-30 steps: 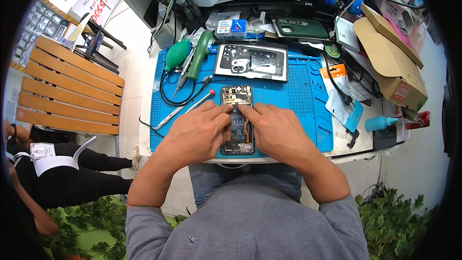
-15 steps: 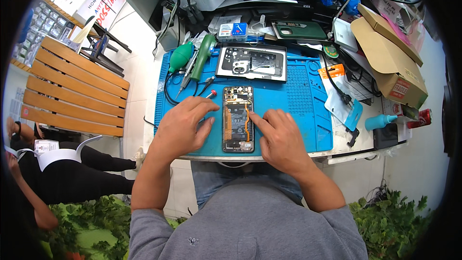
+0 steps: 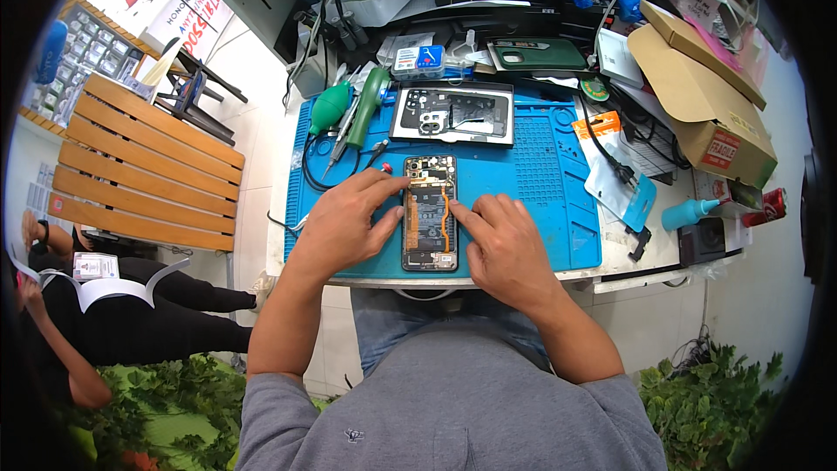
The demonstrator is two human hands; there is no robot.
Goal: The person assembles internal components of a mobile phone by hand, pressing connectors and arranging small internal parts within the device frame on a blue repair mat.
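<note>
An opened smartphone (image 3: 429,225) lies upright in front of me, its insides bare: a dark battery, an orange flex cable (image 3: 444,225) down the right side and a circuit board at the top. My left hand (image 3: 340,220) is at its left side, index fingertip at the upper left edge, thumb apart from the finger and near the lower left edge. From the right, my right hand (image 3: 510,242) reaches in with the index finger stretched to the phone's right edge by the cable. Its other fingers are bent. Neither hand grasps anything.
A blue work mat (image 3: 497,183) is under the phone. Beyond stand a boxed phone back part (image 3: 453,113), a green screwdriver (image 3: 369,109) and a green air blower (image 3: 331,108). On the right are a cardboard box (image 3: 706,96) and a blue bottle (image 3: 687,214). Someone sits at left.
My left hand has moved right, and its index finger now reaches the phone's upper left edge. My right hand stays at the right edge.
</note>
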